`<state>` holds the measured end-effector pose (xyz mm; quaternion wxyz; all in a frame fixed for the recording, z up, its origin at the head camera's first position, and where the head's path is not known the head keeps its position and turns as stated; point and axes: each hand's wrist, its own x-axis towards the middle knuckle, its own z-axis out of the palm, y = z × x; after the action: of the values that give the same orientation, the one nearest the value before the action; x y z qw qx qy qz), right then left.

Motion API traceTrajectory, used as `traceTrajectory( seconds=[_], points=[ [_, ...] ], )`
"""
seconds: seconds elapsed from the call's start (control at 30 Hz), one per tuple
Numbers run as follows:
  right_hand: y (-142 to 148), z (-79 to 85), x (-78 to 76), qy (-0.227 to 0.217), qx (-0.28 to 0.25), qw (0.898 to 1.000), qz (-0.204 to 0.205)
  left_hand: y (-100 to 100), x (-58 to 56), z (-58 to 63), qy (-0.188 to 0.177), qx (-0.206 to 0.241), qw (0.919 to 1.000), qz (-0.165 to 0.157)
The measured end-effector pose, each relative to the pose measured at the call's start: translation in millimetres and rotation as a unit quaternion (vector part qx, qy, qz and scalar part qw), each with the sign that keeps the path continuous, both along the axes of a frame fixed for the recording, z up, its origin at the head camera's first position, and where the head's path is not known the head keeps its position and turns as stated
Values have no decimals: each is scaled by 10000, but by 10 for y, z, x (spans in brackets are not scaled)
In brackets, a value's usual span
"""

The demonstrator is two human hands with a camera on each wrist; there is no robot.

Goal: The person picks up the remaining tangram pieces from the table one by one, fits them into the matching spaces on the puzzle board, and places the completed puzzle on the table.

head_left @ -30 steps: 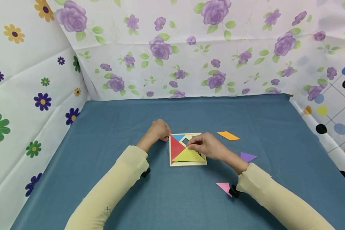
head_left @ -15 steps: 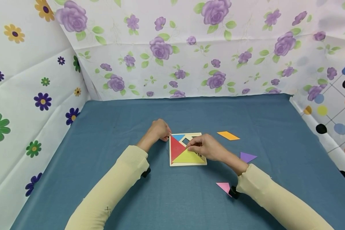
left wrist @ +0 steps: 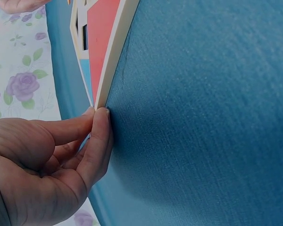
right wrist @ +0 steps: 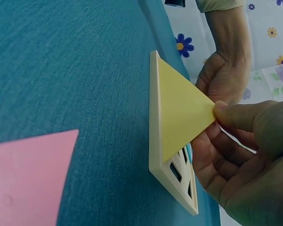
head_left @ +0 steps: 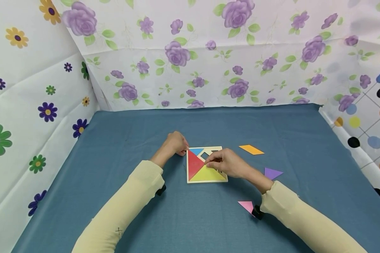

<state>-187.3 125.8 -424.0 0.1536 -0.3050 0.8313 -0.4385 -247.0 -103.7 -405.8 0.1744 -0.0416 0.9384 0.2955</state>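
Over the last second the yellow triangle [head_left: 208,174] has come down towards the near rim of the board [head_left: 208,181], and the gap along its near edge has narrowed. It now lies over the board's near part; whether it is fully flat I cannot tell. The right hand [head_left: 228,162] pinches its inner tip between thumb and fingers. The left hand [head_left: 175,143] keeps its pinch on the board's far left corner.

The red triangle [head_left: 194,165] fills the board's left side, the blue piece [head_left: 195,151] its far left part. The right hand hides some of the board's cut-outs. Right of the board lie the orange piece [head_left: 251,149] and, nearer, the purple triangle [head_left: 273,173]. The pink triangle [head_left: 246,205] is nearer than the board and to its right, partly covered by a black wrist device [head_left: 257,212].

Blue cloth [head_left: 190,218] spreads under the board; a floral sheet [head_left: 196,63] hangs beyond it.
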Motion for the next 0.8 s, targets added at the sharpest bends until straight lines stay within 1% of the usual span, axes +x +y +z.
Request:
traceTrajectory(
  seconds=[0.27, 0.37, 0.5, 0.8],
  points=[
    [-11, 8, 3, 62, -18, 10000, 14, -3, -7, -10, -47, 29, 10000, 25],
    [-27, 8, 8, 189, 50, 9998, -67, -9, -12, -14, -96, 129, 9998, 94],
    [-52, 7, 16, 362, 155, 9991, -160, -18, -15, -23, -76, 170, 9998, 114],
    [-90, 6, 31, 459, 234, 9983, -279, -14, -20, -32, -115, 284, 9994, 183]
  ],
)
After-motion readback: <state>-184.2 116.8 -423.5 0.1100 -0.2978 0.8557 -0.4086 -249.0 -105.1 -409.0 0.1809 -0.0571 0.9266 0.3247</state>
